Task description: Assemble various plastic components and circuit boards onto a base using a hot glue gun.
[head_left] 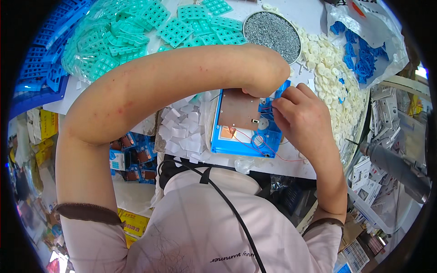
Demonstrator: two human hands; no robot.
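A blue plastic casing (218, 146) lies in front of me with a brown circuit board (237, 109) in it. Thin red wires (243, 136) loop over its near part, beside a copper-coloured patch on a white piece. Reaching across from the left, my left hand (267, 73) bends down over the casing's far edge; its fingers are mostly hidden beneath it. At the casing's right side, my right hand (302, 111) has thumb and fingers pinched together. Whatever sits between those fingertips is too small or covered to make out.
A round tin of small screws (273, 36) stands beyond my hands. Cream discs (334, 77) heap to the right, near a bag of blue parts (364, 54). Teal button pads (114, 45) pile far left; white paper pieces (184, 132) lie left of the casing. An electric screwdriver (393, 168) hangs right.
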